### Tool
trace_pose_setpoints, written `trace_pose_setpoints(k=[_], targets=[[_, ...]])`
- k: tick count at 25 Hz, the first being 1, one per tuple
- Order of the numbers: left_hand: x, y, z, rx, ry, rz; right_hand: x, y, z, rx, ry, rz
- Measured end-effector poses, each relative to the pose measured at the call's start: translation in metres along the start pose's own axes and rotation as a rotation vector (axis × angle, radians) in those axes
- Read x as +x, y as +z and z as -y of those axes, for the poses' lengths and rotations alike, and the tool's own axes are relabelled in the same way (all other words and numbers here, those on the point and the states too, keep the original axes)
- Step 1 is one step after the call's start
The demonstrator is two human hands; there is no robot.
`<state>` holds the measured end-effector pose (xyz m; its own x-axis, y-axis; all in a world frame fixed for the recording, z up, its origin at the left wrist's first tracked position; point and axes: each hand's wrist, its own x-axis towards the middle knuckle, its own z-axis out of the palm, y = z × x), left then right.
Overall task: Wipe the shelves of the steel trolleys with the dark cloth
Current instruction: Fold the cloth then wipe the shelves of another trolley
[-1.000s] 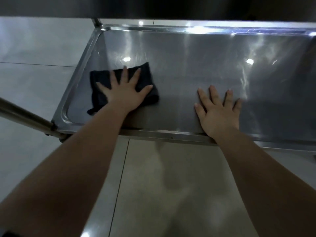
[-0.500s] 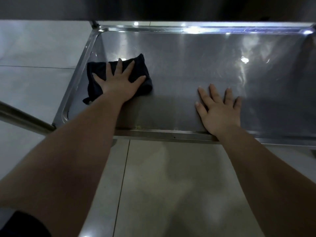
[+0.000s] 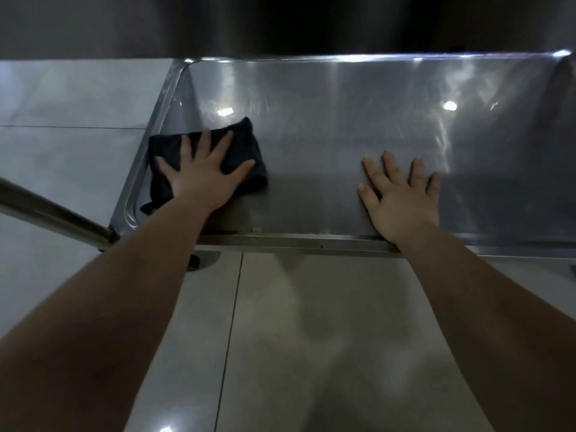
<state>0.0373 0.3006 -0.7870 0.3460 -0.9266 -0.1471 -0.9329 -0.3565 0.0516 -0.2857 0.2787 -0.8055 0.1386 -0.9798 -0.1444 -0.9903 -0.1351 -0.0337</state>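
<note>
A dark cloth lies in the near left corner of the steel trolley shelf. My left hand presses flat on top of it, fingers spread, covering most of its middle. A loose corner of the cloth sticks out beside my wrist, against the shelf's left rim. My right hand rests palm down on the bare steel near the front rim, right of the cloth, fingers apart and holding nothing.
A raised rim runs around the shelf. A steel tube of the trolley frame slants in from the left to the near corner. A dark upper shelf overhangs the far side. Grey floor tiles lie below and to the left.
My left hand slid the cloth away from me and then drew it back toward the front rim, staying near the left corner. My right hand has stayed in place.
</note>
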Motion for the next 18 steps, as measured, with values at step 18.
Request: trace_pose_setpoints(k=[18], targets=[[-0.048,0.002,0.009,-0.024,-0.197,0.074,-0.006,-0.002,0.021,0.019,-0.183,0.003]])
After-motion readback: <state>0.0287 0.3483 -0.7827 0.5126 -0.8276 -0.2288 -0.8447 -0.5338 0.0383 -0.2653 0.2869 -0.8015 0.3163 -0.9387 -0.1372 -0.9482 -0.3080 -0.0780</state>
